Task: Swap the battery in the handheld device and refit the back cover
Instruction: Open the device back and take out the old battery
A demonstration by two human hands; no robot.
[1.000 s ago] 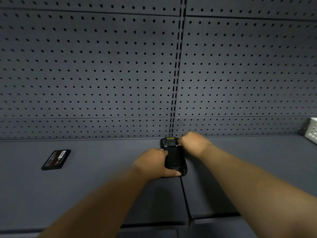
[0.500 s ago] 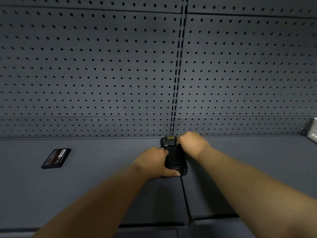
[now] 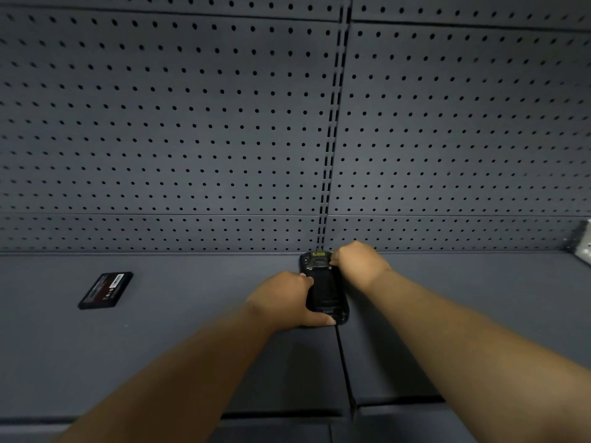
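Black spare battery (image 3: 105,290) left of handheld device (image 3: 324,287)

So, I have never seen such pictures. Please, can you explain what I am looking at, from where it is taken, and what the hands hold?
There is no machine: a person works with bare hands. The camera sits on the person's head and looks forward and down, so both arms reach in from below. On the grey shelf, before a pegboard wall, a black device lies back side up. The left hand grips its left side and near end; the right hand presses its far right corner. A loose battery lies apart, to the left.
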